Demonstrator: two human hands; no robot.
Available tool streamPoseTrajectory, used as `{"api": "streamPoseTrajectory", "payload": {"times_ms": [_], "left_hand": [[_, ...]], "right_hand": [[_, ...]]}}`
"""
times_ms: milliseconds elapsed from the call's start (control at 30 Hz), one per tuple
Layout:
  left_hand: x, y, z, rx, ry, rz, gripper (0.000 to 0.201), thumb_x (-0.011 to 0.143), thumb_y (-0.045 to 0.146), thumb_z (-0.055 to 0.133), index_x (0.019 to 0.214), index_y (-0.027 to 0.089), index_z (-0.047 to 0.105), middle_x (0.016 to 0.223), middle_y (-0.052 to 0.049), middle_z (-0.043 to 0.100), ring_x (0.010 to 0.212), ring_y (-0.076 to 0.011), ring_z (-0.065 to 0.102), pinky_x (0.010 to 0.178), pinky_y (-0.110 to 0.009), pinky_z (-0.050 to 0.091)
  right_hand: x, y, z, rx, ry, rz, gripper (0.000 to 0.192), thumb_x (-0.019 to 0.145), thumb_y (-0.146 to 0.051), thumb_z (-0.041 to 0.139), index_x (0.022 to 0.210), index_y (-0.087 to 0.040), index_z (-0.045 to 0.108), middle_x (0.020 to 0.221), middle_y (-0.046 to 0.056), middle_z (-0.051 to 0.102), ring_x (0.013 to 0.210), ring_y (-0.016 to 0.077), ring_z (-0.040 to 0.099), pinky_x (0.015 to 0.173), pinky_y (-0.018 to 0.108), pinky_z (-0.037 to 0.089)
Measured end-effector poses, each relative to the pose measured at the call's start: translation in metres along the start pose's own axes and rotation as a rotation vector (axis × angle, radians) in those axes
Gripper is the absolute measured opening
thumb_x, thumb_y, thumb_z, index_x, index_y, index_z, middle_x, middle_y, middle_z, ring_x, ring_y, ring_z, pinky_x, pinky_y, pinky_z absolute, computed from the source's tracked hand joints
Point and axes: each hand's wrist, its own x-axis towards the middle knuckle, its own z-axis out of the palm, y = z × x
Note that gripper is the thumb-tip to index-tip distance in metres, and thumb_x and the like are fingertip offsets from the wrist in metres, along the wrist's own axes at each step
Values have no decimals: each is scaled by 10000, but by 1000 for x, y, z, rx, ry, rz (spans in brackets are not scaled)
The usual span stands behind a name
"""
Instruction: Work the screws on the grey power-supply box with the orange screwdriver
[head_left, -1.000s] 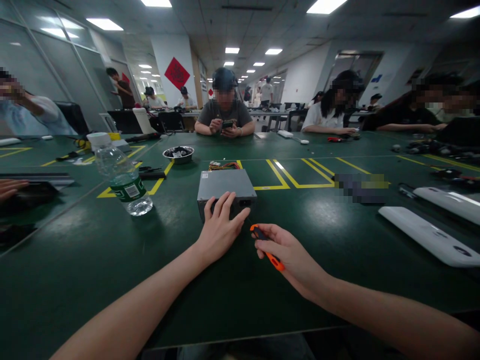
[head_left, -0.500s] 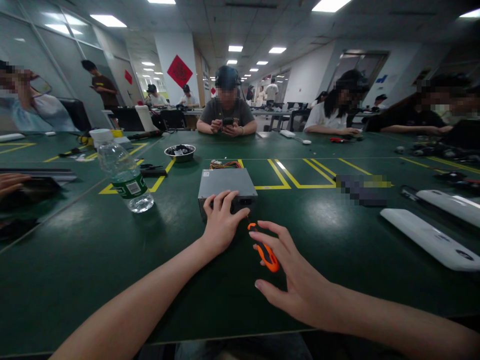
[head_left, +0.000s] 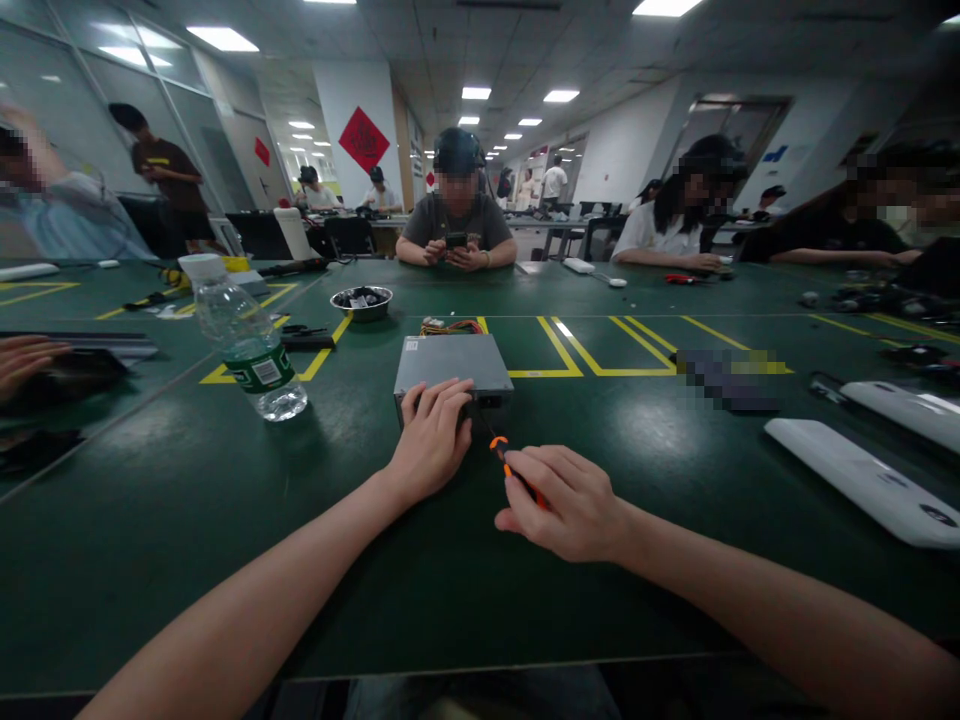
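Note:
A grey computer power supply (head_left: 454, 360) lies on the green table, its cable bundle at the back and its socket side facing me. My left hand (head_left: 433, 440) is closed over its front edge, fingertips on the top, the thumb mostly out of sight. In my right hand (head_left: 559, 495) is an orange and black screwdriver (head_left: 499, 446), gripped by the handle. Its thin shaft points up and left at the front face of the power supply, just right of my left fingers. Whether the tip sits in a screw is too small to tell.
A water bottle (head_left: 259, 350) stands left of the power supply, with a metal bowl (head_left: 361, 303) of small parts behind it. White casings (head_left: 862, 480) lie at the right. Yellow tape (head_left: 562, 350) marks the table. Across it sits a person (head_left: 455, 215) with a phone.
My right hand has gone from spread fingers beside the screwdriver to closed around its handle. My left thumb has drawn in from the shaft, and the left hand has shifted slightly left.

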Motion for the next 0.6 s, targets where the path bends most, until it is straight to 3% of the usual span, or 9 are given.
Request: {"api": "streamPoseTrajectory", "payload": {"times_ms": [167,333,433,600], "left_hand": [[2,-4,1,126,-29,17,426,843,199,425,1265,142,407,1319,-133,442,1179,-269,390,940,-418,301],[3,-5,2,167,-67,25,433,834,168,409,1266,138,419,1338,-117,434,1209,-257,375,967,-411,277],[2,-4,3,149,-61,38,456,826,152,406,1281,127,397,1342,-115,435,1247,-235,349,1018,-413,220],[1,-6,1,123,-61,39,467,824,169,418,1289,132,390,1341,-114,437,1251,-235,352,1032,-414,204]], "right_hand": [[1,-7,6,177,84,179,179,728,-207,567,873,-290,632,969,23,665,991,223,597,889,411,508],[-5,-5,20,200,73,-26,232,733,-138,526,890,-283,616,1055,12,638,1141,225,511,974,432,449],[-3,-7,19,152,53,-37,235,745,-132,498,914,-249,612,1080,34,629,1203,234,450,981,422,444],[11,-10,0,128,136,187,252,766,-223,506,993,-170,600,989,101,671,938,219,640,796,312,560]]}}
